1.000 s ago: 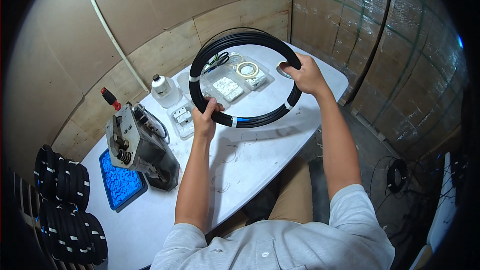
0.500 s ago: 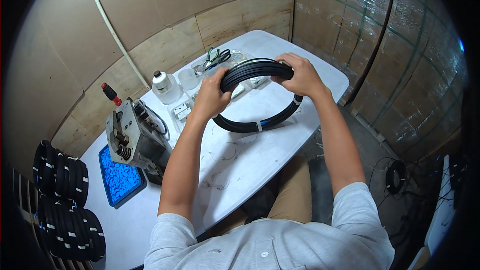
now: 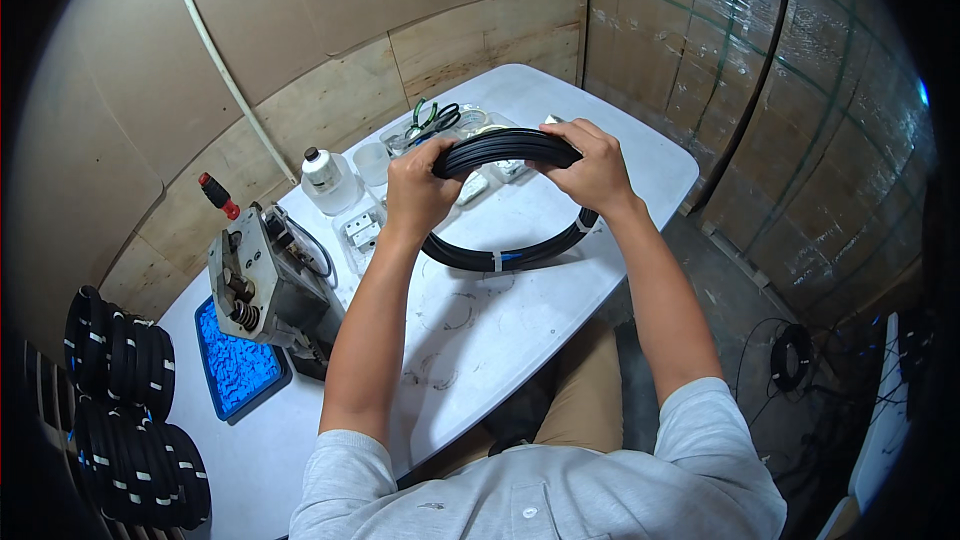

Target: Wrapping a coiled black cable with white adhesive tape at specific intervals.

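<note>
– So, what are the two hands doing?

– Both hold one coil of black cable (image 3: pixel 500 202). The left hand (image 3: pixel 418 190) is closed around the upper left part of the coil, fingers wrapped over the bundle. The right hand (image 3: pixel 590 168) is closed around the upper right part in the same way. The coil is tilted, its top edge raised between the hands and its lower edge hanging near the white table (image 3: pixel 470 330), over the far half of it.

– Does the coil touch the table?

– I cannot tell; the lower arc is very close to the surface. White ties bind the bundle at the lower arc.

– What is around it?

– Behind the coil lies a clear tray (image 3: pixel 470 135) with scissors (image 3: pixel 435 120) and small parts. To the left of the hands stand a white bottle (image 3: pixel 325 178) and a clear cup (image 3: pixel 372 162). Further left is a grey metal machine (image 3: pixel 265 285) with a red-tipped handle (image 3: pixel 217 194), and just beside it a blue tray (image 3: pixel 240 370) of blue pieces. At the left edge, more black coils (image 3: pixel 120 410) with white ties are stacked.

– And on the floor?

– One small dark coil (image 3: pixel 795 355) lies at the right, well apart from the table.
</note>
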`<state>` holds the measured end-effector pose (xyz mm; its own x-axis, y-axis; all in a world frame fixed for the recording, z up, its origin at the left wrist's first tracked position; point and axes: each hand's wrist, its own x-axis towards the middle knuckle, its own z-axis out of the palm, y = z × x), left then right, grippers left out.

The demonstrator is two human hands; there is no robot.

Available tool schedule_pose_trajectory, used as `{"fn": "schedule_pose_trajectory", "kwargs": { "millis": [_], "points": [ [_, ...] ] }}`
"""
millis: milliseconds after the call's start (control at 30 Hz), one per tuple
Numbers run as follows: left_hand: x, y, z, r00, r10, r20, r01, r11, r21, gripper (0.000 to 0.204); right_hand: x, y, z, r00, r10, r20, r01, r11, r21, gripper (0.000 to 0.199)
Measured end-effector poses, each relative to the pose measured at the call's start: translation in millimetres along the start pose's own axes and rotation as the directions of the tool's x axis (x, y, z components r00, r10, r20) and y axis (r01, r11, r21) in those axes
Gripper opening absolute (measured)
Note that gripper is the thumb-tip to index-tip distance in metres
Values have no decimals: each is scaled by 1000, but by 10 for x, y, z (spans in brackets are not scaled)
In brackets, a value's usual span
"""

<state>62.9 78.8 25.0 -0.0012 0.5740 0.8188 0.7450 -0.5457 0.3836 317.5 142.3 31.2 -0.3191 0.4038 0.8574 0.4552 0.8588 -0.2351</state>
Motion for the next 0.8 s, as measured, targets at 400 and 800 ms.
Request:
{"fn": "schedule_pose_trajectory", "kwargs": {
  "millis": [400, 800],
  "points": [
    [154, 147, -164, 947, -75, 314, 77, 997, 6, 53, 38, -102, -59, 998, -47, -51, 49, 998, 42, 41],
    [105, 67, -135, 964, -70, 255, 82, 996, -37, 49, -91, -71, -56, 995, -3, -103, 8, 999, 52, 46]
  ]
}}
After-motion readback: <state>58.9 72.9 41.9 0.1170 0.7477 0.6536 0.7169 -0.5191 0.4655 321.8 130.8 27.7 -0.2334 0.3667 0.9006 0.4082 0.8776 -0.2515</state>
